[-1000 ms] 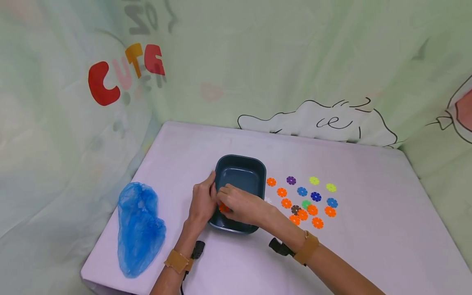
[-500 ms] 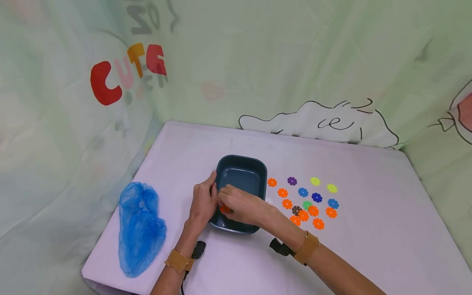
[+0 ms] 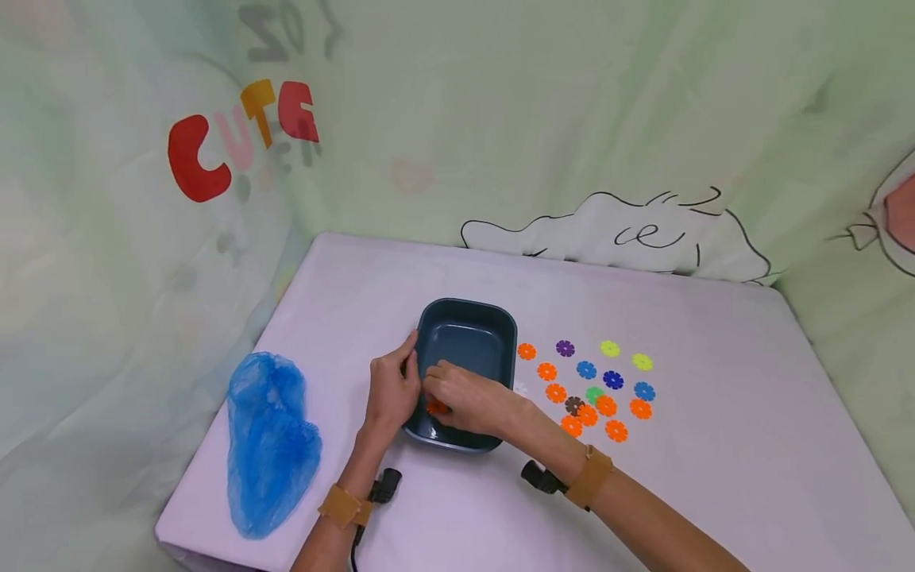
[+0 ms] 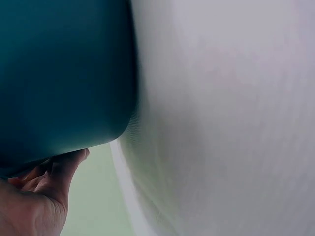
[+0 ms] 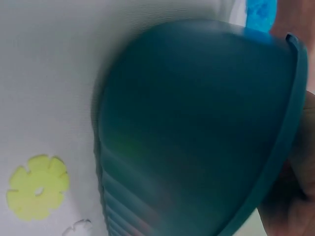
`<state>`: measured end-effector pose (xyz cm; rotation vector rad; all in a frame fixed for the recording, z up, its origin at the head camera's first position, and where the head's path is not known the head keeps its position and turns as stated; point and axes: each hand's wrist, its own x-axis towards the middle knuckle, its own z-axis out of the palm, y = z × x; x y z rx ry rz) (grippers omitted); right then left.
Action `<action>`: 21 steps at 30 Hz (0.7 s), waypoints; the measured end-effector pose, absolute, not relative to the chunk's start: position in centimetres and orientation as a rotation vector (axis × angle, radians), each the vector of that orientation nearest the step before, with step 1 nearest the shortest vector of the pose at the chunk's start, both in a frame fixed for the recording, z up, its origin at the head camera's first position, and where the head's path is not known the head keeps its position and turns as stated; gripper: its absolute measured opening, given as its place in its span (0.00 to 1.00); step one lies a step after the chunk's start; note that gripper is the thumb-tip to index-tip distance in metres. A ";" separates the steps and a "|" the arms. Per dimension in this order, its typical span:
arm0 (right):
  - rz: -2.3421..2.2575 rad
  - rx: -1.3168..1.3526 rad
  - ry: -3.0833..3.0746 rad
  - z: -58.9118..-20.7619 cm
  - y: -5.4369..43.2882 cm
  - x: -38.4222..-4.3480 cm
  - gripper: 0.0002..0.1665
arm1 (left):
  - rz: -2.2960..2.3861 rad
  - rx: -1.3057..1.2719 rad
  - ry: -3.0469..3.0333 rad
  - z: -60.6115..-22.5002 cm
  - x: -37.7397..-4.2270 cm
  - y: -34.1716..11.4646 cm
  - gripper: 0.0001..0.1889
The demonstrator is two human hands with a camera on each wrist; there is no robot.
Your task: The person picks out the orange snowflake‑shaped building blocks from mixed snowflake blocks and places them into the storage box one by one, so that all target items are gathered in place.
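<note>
A dark teal, rounded rectangular tub (image 3: 468,342) stands on the table. My left hand (image 3: 391,389) grips its left rim; in the left wrist view that hand (image 4: 37,206) shows below the tub's outer wall (image 4: 64,78). My right hand (image 3: 468,397) reaches over the right rim into the tub, fingers curled downward at an orange notched flower disc (image 3: 438,407). The hand covers most of that disc, and the fingertips are hidden. In the right wrist view, the tub's wall (image 5: 197,113) hides most of the right hand (image 5: 295,196).
Several loose flower discs lie right of the tub: orange (image 3: 616,430), purple (image 3: 565,348), yellow (image 3: 642,362), blue (image 3: 645,391), green (image 3: 595,394) and brown (image 3: 574,406). A crumpled blue plastic bag (image 3: 274,453) lies at the left. Printed cloth walls enclose the table (image 3: 715,477).
Both hands stay at the tub with hardly any movement. The whole view shifts slightly; the loose discs and the bag keep their places.
</note>
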<state>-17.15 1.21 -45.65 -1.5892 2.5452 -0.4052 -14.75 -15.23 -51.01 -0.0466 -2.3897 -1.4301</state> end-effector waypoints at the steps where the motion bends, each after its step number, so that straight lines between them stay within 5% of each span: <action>1: -0.398 -1.588 2.546 -45.7 1.2 -17.2 0.09 | -1.435 -0.050 -2.384 -51.0 -14.8 -15.2 0.21; 21: -0.383 -1.579 2.513 -46.7 1.1 -17.6 0.10 | -1.654 -0.059 -2.354 -51.2 -14.8 -16.4 0.22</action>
